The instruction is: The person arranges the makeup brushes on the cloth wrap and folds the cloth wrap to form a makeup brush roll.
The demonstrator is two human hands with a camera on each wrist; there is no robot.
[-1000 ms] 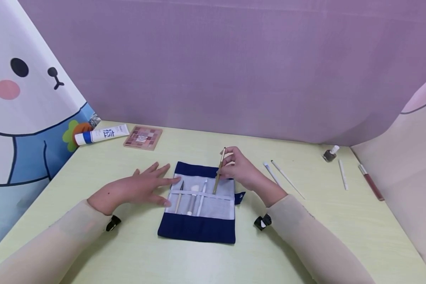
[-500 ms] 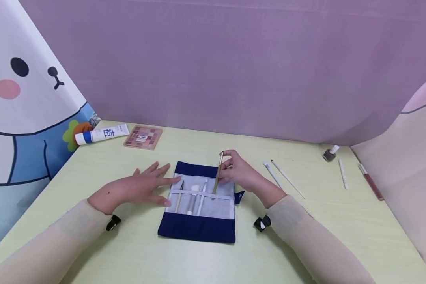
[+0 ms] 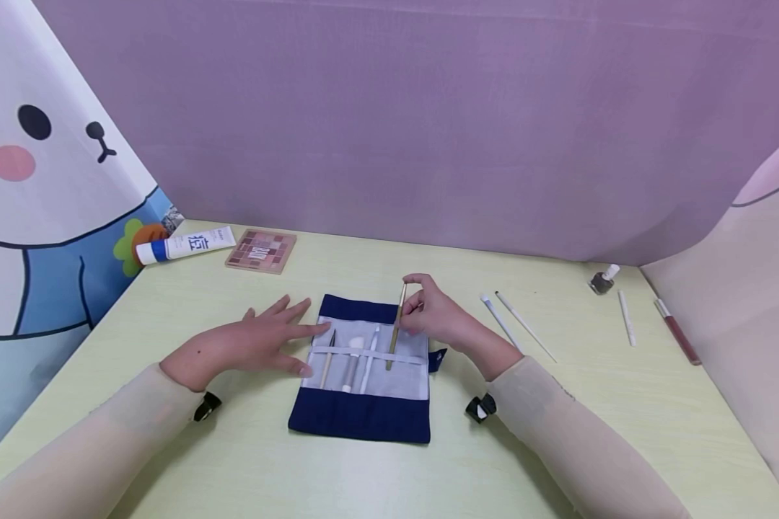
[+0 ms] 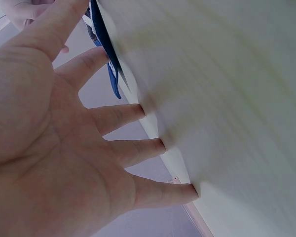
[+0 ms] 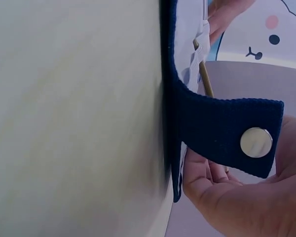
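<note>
A navy brush roll (image 3: pixel 360 418) with a pale grey lining and an elastic band lies unfolded on the table. My right hand (image 3: pixel 431 313) pinches a slim golden-brown makeup brush (image 3: pixel 394 339), whose lower part runs under the band at the right side. The brush is also partly visible in the right wrist view (image 5: pixel 205 79). My left hand (image 3: pixel 260 340) has its fingers spread, with thumb and index at the roll's left edge. Under the band sit a dark-tipped brush (image 3: pixel 328 360), a white-headed brush (image 3: pixel 352 367) and a slender white brush (image 3: pixel 368 364).
A snap strap (image 3: pixel 437 359) sticks out on the roll's right. Two slim brushes (image 3: pixel 500 317) lie beyond the right forearm. Farther right are a nail polish bottle (image 3: pixel 602 281), a white stick (image 3: pixel 627 318) and a lip gloss tube (image 3: pixel 678 331). A cream tube (image 3: pixel 188 245) and palette (image 3: pixel 261 251) stand back left.
The golden-brown brush has slid downward toward me, and its lower end now passes under and beyond the elastic band. My right hand shifted slightly with it; my left hand has stayed put.
</note>
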